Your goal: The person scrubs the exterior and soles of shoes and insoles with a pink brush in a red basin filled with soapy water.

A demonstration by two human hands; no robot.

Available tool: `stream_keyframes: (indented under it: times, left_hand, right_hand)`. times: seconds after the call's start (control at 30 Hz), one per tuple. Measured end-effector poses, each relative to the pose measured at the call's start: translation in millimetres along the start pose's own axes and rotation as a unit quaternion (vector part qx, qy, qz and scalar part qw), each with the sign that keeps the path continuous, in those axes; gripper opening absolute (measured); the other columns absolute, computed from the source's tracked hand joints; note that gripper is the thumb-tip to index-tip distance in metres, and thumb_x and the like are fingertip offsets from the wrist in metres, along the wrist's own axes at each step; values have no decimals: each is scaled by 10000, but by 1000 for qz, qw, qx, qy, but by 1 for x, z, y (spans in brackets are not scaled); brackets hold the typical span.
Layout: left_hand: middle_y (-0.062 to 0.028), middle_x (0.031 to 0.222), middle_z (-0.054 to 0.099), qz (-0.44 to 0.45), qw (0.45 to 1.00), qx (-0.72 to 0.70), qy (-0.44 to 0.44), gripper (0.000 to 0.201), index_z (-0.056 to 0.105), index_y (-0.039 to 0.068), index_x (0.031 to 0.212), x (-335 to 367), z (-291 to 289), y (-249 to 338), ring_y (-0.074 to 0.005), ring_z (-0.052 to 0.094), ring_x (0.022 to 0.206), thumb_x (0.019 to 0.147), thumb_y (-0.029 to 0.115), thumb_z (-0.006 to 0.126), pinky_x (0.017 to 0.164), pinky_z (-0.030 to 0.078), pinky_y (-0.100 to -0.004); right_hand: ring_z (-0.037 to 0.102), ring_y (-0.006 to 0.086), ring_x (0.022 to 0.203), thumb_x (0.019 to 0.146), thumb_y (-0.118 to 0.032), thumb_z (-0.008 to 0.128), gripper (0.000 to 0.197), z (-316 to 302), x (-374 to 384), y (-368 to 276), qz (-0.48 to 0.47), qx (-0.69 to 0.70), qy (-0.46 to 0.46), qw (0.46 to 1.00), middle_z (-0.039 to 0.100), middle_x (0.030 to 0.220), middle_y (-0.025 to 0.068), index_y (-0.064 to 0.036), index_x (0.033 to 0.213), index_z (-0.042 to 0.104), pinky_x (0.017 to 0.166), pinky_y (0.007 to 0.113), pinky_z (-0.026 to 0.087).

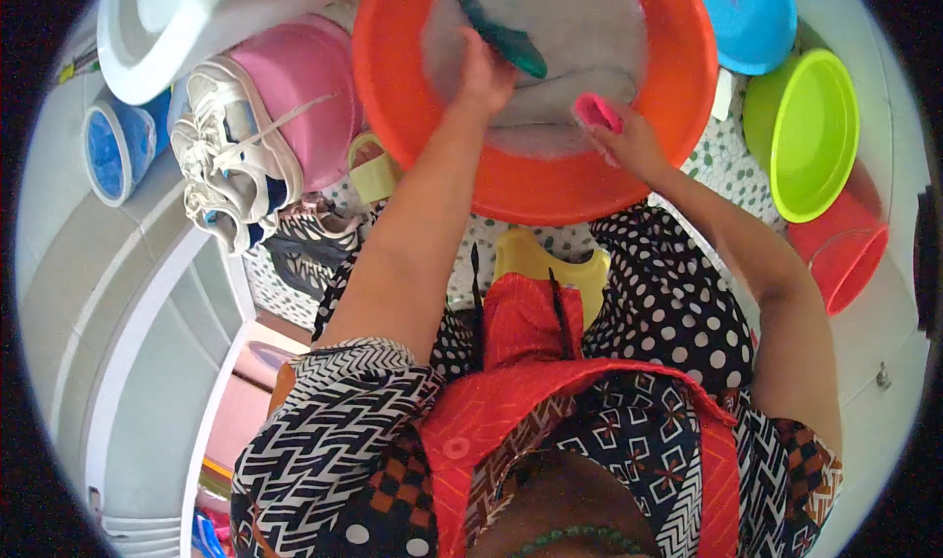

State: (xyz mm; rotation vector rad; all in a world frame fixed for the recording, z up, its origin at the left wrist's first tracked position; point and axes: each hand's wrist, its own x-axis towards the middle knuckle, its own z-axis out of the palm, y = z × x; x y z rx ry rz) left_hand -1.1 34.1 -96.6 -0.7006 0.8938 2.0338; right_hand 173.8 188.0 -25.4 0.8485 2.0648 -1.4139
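Observation:
An orange-red basin (535, 204) with cloudy grey water stands in front of me, and both my hands are over it. My left hand (485, 77) grips a long, dark green thing with a rounded end (519, 51), perhaps a shoe or slipper; its far end runs out of the picture. My right hand (629, 143) is closed around a small pink brush (597, 113) near the basin's right side, apart from the green thing. A grey shape, which I cannot make out, shows in the water between the hands.
On the left, white sneakers (231, 155) lie against a pink basin (309, 96), with dark shoes (316, 239) below. A blue bucket (123, 150) stands farther left. Blue (751, 18) and lime-green (810, 136) basins and a red bucket (840, 253) line the right. A yellow stool (580, 273) is between my knees.

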Motion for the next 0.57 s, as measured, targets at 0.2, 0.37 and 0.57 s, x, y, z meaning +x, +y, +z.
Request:
stream_keyframes:
  times: [0.2, 0.37, 0.57]
  left_hand:
    - [-148, 1040, 597, 102, 503, 848, -129, 534, 541, 85, 1114, -23, -46, -6, -301, 558, 988, 703, 410, 643, 811, 450, -394]
    - [-141, 862, 629, -27, 491, 869, -59, 349, 603, 71, 941, -37, -49, -31, -312, 591, 853, 649, 253, 662, 713, 470, -420]
    - [-171, 1055, 588, -197, 782, 591, 5, 476, 529, 121, 1131, -82, -27, -30, -298, 595, 862, 679, 219, 642, 686, 483, -420]
  right_hand:
    - [586, 346, 926, 758, -221, 624, 563, 0, 41, 30, -72, -34, 199, 977, 592, 1032, 196, -118, 1270, 411, 793, 409, 462]
    - [562, 361, 971, 737, -238, 641, 631, -10, 46, 62, -163, -98, 265, 945, 559, 1099, 194, -128, 1297, 371, 807, 417, 455]
    - [554, 362, 988, 724, -251, 655, 656, -34, 24, 12, -130, -100, 196, 967, 556, 1109, 192, -127, 1301, 368, 816, 409, 453]
